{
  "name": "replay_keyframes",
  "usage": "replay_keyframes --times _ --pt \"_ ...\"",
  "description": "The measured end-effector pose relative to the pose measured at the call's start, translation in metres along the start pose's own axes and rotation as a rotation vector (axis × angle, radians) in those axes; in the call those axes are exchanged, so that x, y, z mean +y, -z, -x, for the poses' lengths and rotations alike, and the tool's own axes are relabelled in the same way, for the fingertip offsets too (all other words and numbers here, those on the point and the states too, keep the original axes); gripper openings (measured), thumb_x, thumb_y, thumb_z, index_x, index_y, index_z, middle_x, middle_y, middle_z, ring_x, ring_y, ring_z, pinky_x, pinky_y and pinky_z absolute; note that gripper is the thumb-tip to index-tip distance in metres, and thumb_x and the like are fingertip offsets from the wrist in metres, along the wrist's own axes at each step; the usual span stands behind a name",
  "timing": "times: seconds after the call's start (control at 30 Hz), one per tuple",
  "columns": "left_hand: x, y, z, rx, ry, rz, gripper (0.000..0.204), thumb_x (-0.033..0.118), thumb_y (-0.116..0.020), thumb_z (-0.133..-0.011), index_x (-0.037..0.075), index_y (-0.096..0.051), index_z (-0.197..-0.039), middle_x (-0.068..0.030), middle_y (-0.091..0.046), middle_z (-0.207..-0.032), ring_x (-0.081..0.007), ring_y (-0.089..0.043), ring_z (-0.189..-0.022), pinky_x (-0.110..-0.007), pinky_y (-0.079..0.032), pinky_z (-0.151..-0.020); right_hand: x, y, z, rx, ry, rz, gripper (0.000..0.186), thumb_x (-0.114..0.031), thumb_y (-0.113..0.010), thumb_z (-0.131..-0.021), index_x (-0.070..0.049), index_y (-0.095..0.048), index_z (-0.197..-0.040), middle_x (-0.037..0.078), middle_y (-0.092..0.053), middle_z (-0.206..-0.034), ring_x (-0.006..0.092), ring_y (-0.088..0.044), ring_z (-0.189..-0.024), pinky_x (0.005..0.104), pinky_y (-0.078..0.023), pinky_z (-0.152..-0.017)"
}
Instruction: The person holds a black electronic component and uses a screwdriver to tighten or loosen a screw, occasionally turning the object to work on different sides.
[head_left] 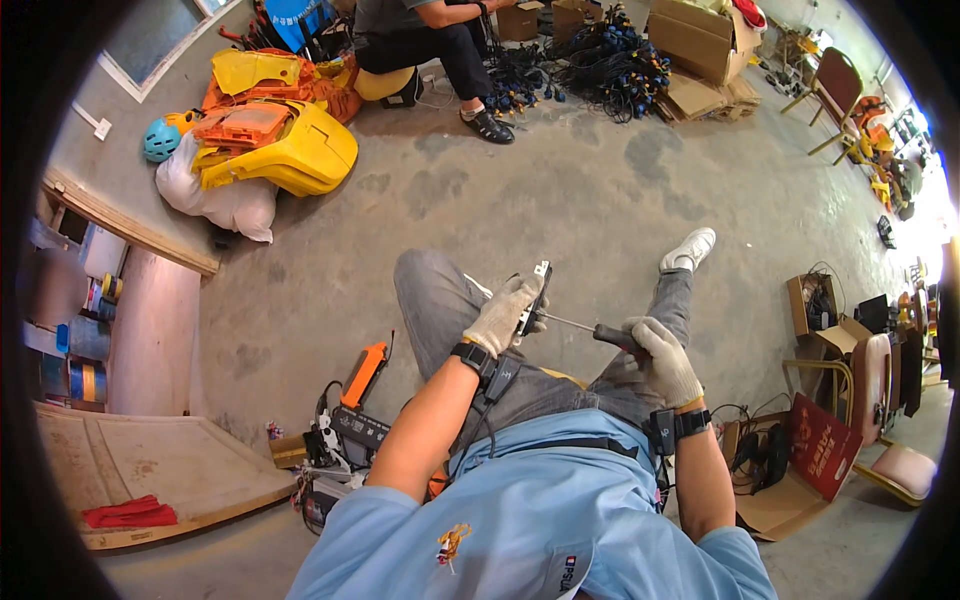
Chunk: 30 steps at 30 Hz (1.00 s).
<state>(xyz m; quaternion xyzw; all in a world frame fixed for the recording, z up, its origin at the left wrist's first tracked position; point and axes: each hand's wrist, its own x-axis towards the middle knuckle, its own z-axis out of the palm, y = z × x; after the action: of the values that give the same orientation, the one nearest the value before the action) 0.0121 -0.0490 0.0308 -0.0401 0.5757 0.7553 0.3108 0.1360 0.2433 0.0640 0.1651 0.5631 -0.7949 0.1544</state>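
Note:
Both of my hands wear pale knitted gloves. My left hand [507, 312] is closed around a narrow black and silver part [536, 298], held upright above my lap; I cannot make out its kind. In my right hand [661, 360] is a screwdriver [614, 337] with a dark handle, my fingers wrapped round the grip. Its thin metal shaft points left, and the tip meets or nearly meets the side of the part. The gloved fingers hide some of the part's body.
Left of my legs lie an orange tool-like piece [363, 375] and a black battery-like box [358, 430]. An open carton [790, 510] with cables stands at right. Yellow plastic shells [315, 150] are piled far left. Another person [440, 45] sits beside heaped black cables [610, 70].

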Motion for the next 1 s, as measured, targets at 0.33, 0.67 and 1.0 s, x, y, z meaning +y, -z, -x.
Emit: replay_keyframes --times 0.33,0.67,1.0 --pt "0.000 0.002 -0.003 0.001 0.001 -0.029 0.056 0.058 -0.062 -0.104 0.004 -0.060 -0.119 -0.0066 -0.068 -0.098 -0.0110 -0.068 -0.066 -0.026 -0.063 -0.060 -0.002 -0.002 -0.002 0.021 -0.033 -0.107 0.042 -0.018 -0.069 -0.100 0.005 -0.058 -0.133 0.009 -0.065 -0.110 0.0165 -0.064 -0.090 0.0306 -0.056 -0.077" --pt "-0.003 0.003 -0.003 0.001 0.014 0.014 0.050 0.052 -0.063 -0.105 0.005 -0.061 -0.119 -0.0072 -0.068 -0.098 -0.0118 -0.068 -0.068 -0.027 -0.065 -0.062 0.014 0.011 -0.008 0.015 0.011 -0.119 0.035 -0.017 -0.063 -0.103 0.001 -0.060 -0.132 0.010 -0.065 -0.114 0.0179 -0.064 -0.095 0.0311 -0.058 -0.080" --pt "-0.002 0.002 -0.003 0.022 0.018 0.040 0.049 0.050 -0.063 -0.105 0.004 -0.061 -0.121 -0.0074 -0.068 -0.097 -0.0118 -0.068 -0.067 -0.027 -0.064 -0.061 -0.002 0.005 -0.002 0.031 -0.195 -0.086 0.036 -0.028 -0.060 -0.108 0.000 -0.063 -0.131 0.009 -0.064 -0.107 0.0156 -0.063 -0.089 0.0295 -0.056 -0.071"
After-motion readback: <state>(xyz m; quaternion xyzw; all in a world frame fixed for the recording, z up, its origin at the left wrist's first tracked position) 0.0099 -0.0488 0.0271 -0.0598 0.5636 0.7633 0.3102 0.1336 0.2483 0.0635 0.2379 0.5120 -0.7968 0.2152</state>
